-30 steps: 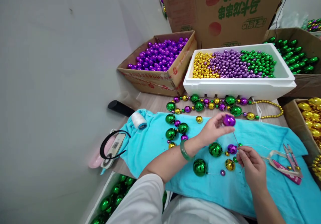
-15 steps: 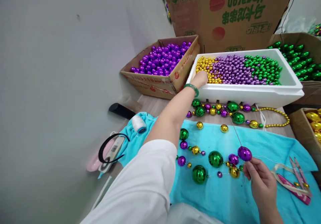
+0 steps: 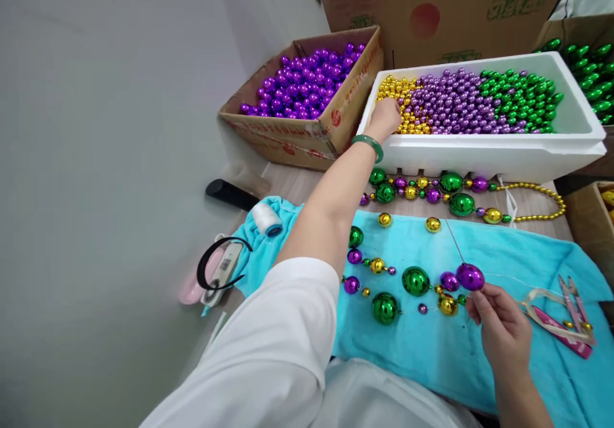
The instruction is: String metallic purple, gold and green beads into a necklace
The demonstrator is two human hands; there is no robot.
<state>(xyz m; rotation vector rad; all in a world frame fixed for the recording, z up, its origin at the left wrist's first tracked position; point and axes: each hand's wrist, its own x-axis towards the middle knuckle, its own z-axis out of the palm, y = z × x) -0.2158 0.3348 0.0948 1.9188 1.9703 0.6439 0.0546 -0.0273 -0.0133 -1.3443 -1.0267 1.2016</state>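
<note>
A: Well, we have our left hand stretched out into the white foam box, its fingers down among the gold beads at the near-left end. Whether they have closed on a bead we cannot tell; the hand hides them.

B: And our right hand?

A: It rests low over the blue towel, fingers pinched on the thin needle just below the large purple bead threaded on it. The needle slants up and away from us.

B: Where does the strand lie?

A: The half-strung beads lie on the towel just left of that purple bead: green, gold and purple, touching or close together. A finished bead necklace lies on the counter between the towel and the foam box.

B: Around it?

A: A cardboard box of purple balls stands left of the foam box. A spool of white thread sits on the towel's left corner, and snips lie at the towel's right end.
</note>
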